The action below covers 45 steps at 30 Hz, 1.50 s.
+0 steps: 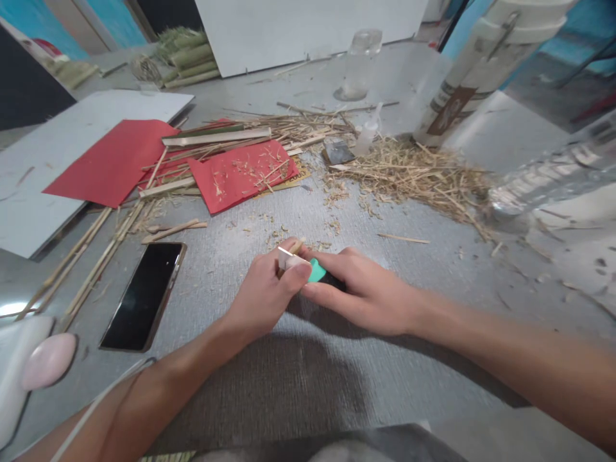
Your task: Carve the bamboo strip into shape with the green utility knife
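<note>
Near the middle of the table my two hands meet. My right hand (375, 292) is closed round the black and green handle of a utility knife (316, 271). Its bright blade (287, 258) points left, beside the left thumb. My left hand (264, 289) is closed on a small bamboo stick (297, 246), whose pale end shows above the fingers. The thumb lies close to the blade; whether it presses on it I cannot tell. Most of the stick is hidden by the fingers. Fine shavings (317, 245) lie just beyond the hands.
A phone (143, 298) and a pink mouse (50, 361) lie left. Red paper (231, 179), thin sticks (269, 128) and a shavings heap (414, 170) spread beyond. A glue bottle (368, 133), glass jar (362, 64), tall container (471, 70) and clear bottle (543, 176) stand or lie farther back and right.
</note>
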Motion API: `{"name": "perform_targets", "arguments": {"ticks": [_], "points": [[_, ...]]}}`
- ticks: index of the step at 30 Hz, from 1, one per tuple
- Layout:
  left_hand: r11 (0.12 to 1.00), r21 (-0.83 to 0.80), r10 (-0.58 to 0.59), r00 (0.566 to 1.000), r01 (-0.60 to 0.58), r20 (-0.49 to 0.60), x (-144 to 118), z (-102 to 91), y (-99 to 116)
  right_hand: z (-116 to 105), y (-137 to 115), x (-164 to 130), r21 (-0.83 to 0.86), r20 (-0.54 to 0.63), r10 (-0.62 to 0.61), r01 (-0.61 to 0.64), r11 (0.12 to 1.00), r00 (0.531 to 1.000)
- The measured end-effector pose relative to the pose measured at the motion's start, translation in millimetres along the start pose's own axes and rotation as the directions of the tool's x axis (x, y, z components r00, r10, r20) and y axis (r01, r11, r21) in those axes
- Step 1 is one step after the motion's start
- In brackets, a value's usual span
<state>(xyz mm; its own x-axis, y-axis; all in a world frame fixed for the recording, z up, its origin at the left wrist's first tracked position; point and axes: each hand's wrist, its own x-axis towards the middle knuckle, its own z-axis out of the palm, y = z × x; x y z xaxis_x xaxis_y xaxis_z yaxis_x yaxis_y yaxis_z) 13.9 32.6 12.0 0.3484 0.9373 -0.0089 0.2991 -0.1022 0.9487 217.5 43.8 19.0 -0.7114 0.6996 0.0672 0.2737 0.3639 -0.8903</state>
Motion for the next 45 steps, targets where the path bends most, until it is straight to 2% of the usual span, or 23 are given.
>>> {"name": "perform_targets", "arguments": {"ticks": [3,6,10,18,32,45], "points": [[1.000,0.009,0.001,1.000,-0.001,-0.015,-0.7,0.6,-3.5,-1.3,-0.1,1.2,-0.044,-0.041,0.016,-0.018,0.999,0.999],[0.997,-0.060,-0.047,0.997,0.044,-0.053,-2.7,1.8,-9.3,-2.8,0.1,2.0,-0.107,-0.089,0.050,-0.060,0.993,0.995],[0.989,-0.116,-0.097,0.992,0.088,-0.079,-4.3,3.1,-10.2,-3.3,0.2,1.5,-0.127,-0.095,0.053,-0.065,0.990,0.994],[0.997,-0.080,-0.002,0.999,-0.001,-0.046,-1.0,1.8,-5.6,-0.2,4.5,-0.6,-0.110,-0.059,0.025,-0.031,0.993,0.998],[0.992,-0.119,-0.043,0.999,0.040,-0.030,0.0,2.4,-3.6,-0.1,0.5,1.3,-0.152,-0.063,0.039,-0.048,0.987,0.997],[0.979,-0.198,-0.034,0.999,0.041,0.039,0.4,4.1,-5.3,0.8,-1.2,0.0,-0.187,-0.020,0.020,-0.024,0.982,1.000]]}}
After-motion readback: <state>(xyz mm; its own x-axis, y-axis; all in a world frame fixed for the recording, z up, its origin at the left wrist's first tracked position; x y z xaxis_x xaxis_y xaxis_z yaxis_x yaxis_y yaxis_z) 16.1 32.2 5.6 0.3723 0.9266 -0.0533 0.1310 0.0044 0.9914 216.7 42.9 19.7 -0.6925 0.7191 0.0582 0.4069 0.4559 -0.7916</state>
